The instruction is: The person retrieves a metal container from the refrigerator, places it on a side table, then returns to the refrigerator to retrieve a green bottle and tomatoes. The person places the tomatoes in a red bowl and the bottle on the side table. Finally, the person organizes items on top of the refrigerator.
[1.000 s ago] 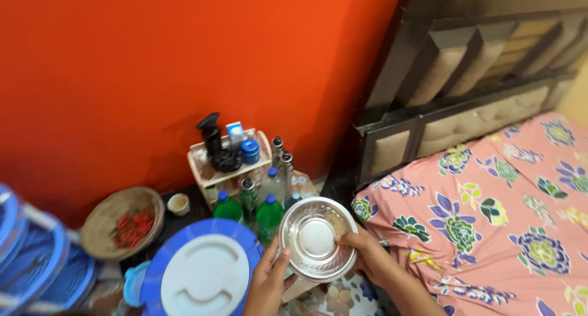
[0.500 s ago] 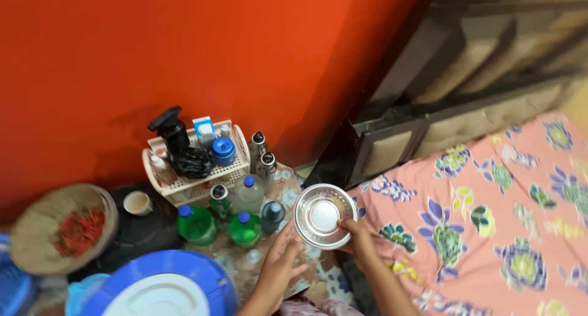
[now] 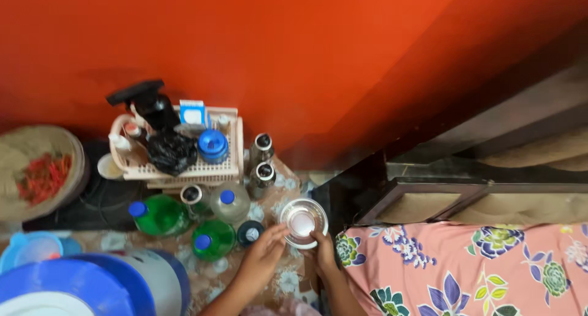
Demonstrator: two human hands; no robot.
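Note:
A small round steel bowl (image 3: 303,221) with a pale inside sits low on the patterned floor beside the bed. My left hand (image 3: 264,253) touches its near-left rim with fingers spread. My right hand (image 3: 323,250) grips the bowl's near-right rim. Just left of the bowl stand two green bottles (image 3: 160,215) with blue caps, a clear bottle (image 3: 230,202) and a dark-capped bottle (image 3: 250,233).
A cream plastic basket (image 3: 184,166) holds a black bag, a blue lid and small containers. Two steel flasks (image 3: 262,163) stand near the orange wall. A woven tray of red chillies (image 3: 38,176) lies at left. A blue-and-white drum (image 3: 92,285) is at lower left, a floral bedsheet (image 3: 478,273) at right.
The bowl has gone from close under the camera down to the floor near the bottles, both hands following it. The view has risen and pulled back.

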